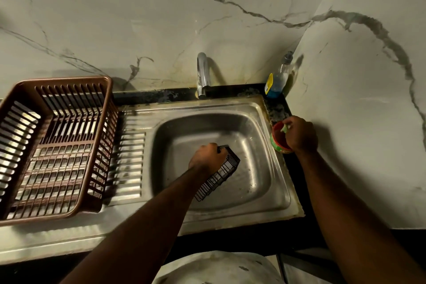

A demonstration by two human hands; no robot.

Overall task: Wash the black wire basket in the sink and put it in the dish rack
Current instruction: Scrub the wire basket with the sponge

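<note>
Over sink [265, 122] | left hand [207, 157] grips black wire basket [221, 175] | right hand [299, 134] pinches scrubber [285, 128]

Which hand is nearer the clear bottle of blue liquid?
Right. The right hand is at the small red tub just in front of the clear bottle of blue liquid; the left hand holds the black wire basket in the sink basin.

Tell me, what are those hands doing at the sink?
A person is washing up. The left hand grips a black wire basket, held tilted inside the steel sink. The right hand pinches a small green scrubber over a red tub with a green side at the sink's edge. The brown plastic dish rack waits on the left. No water runs from the chrome tap.
</note>
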